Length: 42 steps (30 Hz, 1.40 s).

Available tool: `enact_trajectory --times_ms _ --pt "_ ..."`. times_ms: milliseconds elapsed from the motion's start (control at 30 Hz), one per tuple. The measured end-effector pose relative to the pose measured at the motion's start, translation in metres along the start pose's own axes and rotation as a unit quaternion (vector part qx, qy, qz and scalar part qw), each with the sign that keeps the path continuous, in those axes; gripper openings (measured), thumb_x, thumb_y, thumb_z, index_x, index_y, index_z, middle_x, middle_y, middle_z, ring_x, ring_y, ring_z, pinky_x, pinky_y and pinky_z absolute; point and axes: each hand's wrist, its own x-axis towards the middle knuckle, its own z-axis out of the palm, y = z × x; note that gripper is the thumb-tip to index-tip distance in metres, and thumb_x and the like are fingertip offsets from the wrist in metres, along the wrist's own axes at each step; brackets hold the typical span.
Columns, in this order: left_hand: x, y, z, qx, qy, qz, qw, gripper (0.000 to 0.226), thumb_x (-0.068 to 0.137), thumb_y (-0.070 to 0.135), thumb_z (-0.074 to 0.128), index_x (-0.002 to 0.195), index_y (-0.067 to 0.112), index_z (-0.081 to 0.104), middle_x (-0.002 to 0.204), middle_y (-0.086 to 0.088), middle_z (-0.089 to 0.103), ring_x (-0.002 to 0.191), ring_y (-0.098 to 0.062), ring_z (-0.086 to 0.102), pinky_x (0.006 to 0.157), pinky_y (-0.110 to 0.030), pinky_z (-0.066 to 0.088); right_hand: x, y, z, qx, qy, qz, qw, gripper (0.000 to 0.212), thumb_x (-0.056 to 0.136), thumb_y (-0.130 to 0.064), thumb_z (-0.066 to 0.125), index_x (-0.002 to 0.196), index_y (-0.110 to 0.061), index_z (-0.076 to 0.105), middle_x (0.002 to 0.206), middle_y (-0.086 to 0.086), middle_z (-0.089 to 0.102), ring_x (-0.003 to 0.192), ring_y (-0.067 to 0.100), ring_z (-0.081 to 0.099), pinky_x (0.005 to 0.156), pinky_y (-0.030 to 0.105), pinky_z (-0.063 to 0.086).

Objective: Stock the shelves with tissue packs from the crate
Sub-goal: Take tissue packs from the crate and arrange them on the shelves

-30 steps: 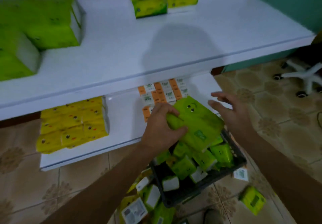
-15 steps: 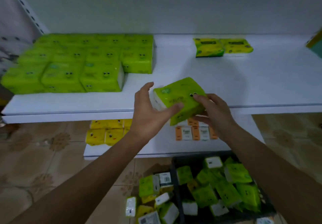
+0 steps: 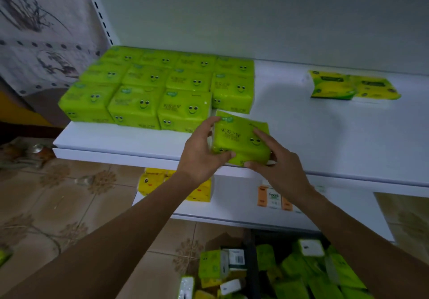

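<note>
Lying nearest, at 5 o'clock, the dark crate [image 3: 251, 264] holds a jumble of green tissue packs [image 3: 301, 275]. More loose packs [image 3: 213, 266] sit just beside its left wall at 6 o'clock, on the tiled floor [image 3: 69, 205].

Beyond the crate runs the lower shelf [image 3: 232, 215]. It carries yellow packs [image 3: 176, 185] on the left and orange-and-white packs [image 3: 272, 197] at about 4 o'clock of them.

Above that, at centre, both hands hold one green smiley-face pack [image 3: 241, 138] at the front edge of the upper shelf [image 3: 325, 136]. The left grip [image 3: 199, 154] wraps the pack's left end, with the fingers behind it and the thumb along the front. The right grip [image 3: 276, 166] lies over the top right, with the thumb under the front corner. Whether the pack rests fully on the shelf cannot be told.

At 10 o'clock of the held pack stands the stocked block of green packs [image 3: 157, 85]. The held pack sits just right of its front row and close in front of its right-hand column. Well apart at 2 o'clock lie two flatter yellow-green packs [image 3: 352, 86], side by side.
</note>
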Motion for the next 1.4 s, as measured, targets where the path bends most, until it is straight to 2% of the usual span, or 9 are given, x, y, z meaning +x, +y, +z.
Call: enact_trajectory --times_ms 100,200,333,467,733,900,1067,1233,1400 --pt "0.004 -0.012 -0.005 0.04 0.021 0.004 0.999 0.075 0.07 0.016 0.08 0.134 0.015 0.04 0.124 0.004 0.052 0.117 -0.016 0.049 0.09 -0.022 0.04 0.015 0.003 0.008 -0.019 0.052 0.002 0.998 0.066 0.075 -0.016 0.077 0.129 -0.036 0.045 0.112 -0.008 0.057 0.101 0.015 0.059 0.083 0.02 0.048" --pt "0.004 -0.029 -0.013 0.083 0.039 -0.03 0.995 0.065 0.076 0.022 0.075 0.131 0.012 0.044 0.128 -0.004 0.053 0.118 -0.018 0.049 0.089 -0.022 0.038 0.034 0.006 0.014 -0.072 0.081 0.003 0.994 0.068 0.078 -0.018 0.074 0.137 -0.026 0.042 0.125 0.004 0.059 0.11 0.026 0.057 0.092 0.037 0.047" --pt "0.002 -0.044 -0.025 0.08 0.075 -0.056 0.992 0.053 0.077 0.019 0.074 0.125 0.011 0.051 0.119 -0.006 0.056 0.107 -0.016 0.052 0.086 -0.02 0.039 0.061 0.01 0.031 -0.13 0.074 0.005 0.989 0.073 0.081 -0.022 0.07 0.144 -0.022 0.033 0.138 0.012 0.048 0.123 0.031 0.047 0.1 0.039 0.039" --pt "-0.006 -0.042 -0.033 0.157 0.03 0.048 0.986 0.043 0.071 0.046 0.065 0.105 0.019 0.064 0.105 0.011 0.057 0.099 -0.01 0.052 0.083 -0.013 0.034 0.073 0.012 0.04 -0.164 0.079 0.024 0.983 0.069 0.083 -0.023 0.066 0.144 -0.023 0.033 0.136 0.017 0.042 0.124 0.034 0.041 0.101 0.045 0.037" --pt "-0.007 -0.052 -0.034 0.26 -0.002 0.115 0.959 0.049 0.066 0.059 0.058 0.097 0.024 0.07 0.11 0.004 0.067 0.105 -0.02 0.059 0.092 -0.032 0.046 0.076 0.006 0.035 -0.187 0.052 0.024 0.981 0.068 0.084 -0.025 0.065 0.144 -0.024 0.032 0.135 0.014 0.045 0.123 0.032 0.044 0.099 0.04 0.04" --pt "-0.008 -0.058 -0.029 0.276 0.0 0.126 0.953 0.045 0.065 0.054 0.059 0.093 0.021 0.071 0.108 -0.002 0.068 0.104 -0.023 0.06 0.09 -0.02 0.033 0.077 0.001 0.03 -0.195 0.042 0.037 0.979 0.076 0.084 -0.028 0.067 0.147 -0.025 0.025 0.14 0.011 0.043 0.126 0.03 0.042 0.096 0.035 0.038" --pt "-0.02 -0.048 -0.015 0.255 0.024 0.121 0.959 0.037 0.068 0.048 0.058 0.093 0.024 0.07 0.103 0.006 0.068 0.096 -0.021 0.061 0.084 -0.022 0.036 0.057 0.01 0.022 -0.094 0.094 0.051 0.99 0.089 0.079 -0.022 0.072 0.149 -0.021 0.017 0.142 0.013 0.041 0.125 0.028 0.044 0.103 0.039 0.038" --pt "-0.053 -0.031 0.024 0.203 -0.036 0.146 0.968 0.039 0.067 0.042 0.056 0.095 0.017 0.068 0.103 0.006 0.065 0.1 -0.009 0.052 0.087 -0.01 0.029 0.007 0.035 -0.007 -0.019 0.142 0.076 0.987 0.07 0.081 -0.01 0.069 0.142 -0.019 0.035 0.127 0.008 0.047 0.1 0.011 0.048 0.082 0.016 0.041" --pt "-0.102 -0.018 0.084 0.188 -0.124 0.125 0.966 0.041 0.068 0.043 0.054 0.098 0.017 0.068 0.106 -0.003 0.066 0.1 -0.023 0.059 0.087 -0.019 0.033 -0.066 0.063 -0.044 -0.052 0.226 0.099 0.968 0.051 0.082 -0.002 0.063 0.129 -0.014 0.048 0.12 0.007 0.054 0.097 0.013 0.051 0.085 0.026 0.046"
